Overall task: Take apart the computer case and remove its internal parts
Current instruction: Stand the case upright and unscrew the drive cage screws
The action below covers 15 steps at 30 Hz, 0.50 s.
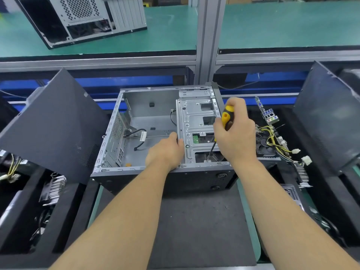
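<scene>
An open grey computer case (116,121) lies on its side on a dark mat before me. Its left half is bare apart from a black cable (136,133). A silver drive cage (194,117) fills its right half. My left hand (167,151) grips the cage's left edge, fingers curled over it. My right hand (235,133) holds a yellow-and-black screwdriver (226,118) upright, its tip down at a screw by the cage's near edge.
A dark side panel (52,125) leans at the left, another (327,117) at the right. A motherboard with yellow wires (272,133) stands right of the case. Black foam bins with parts flank the mat. A second case (81,18) sits on the far green bench.
</scene>
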{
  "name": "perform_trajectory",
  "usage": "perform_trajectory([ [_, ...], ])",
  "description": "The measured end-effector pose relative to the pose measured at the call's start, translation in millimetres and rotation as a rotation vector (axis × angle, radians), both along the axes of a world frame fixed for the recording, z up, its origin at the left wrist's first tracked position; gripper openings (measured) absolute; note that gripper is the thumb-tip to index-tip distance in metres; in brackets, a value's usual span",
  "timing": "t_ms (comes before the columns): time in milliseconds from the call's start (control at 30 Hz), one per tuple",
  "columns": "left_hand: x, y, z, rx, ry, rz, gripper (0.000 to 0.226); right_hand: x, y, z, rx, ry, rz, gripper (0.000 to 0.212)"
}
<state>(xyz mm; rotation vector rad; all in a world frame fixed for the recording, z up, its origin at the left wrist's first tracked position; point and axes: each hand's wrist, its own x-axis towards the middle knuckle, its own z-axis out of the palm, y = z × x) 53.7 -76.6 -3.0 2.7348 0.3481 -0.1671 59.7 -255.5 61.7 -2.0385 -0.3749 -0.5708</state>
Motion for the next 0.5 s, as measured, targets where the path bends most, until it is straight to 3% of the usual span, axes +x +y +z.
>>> perform_trajectory([
  [200, 0, -2, -1, -0.029, 0.032, 0.013, 0.027, 4, 8, 29, -0.401, 0.045, 0.338, 0.016],
  [500, -2, 1, 2, -0.057, 0.086, 0.021, 0.026, 21, 6, 56, -0.624, 0.253, 0.267, 0.020],
])
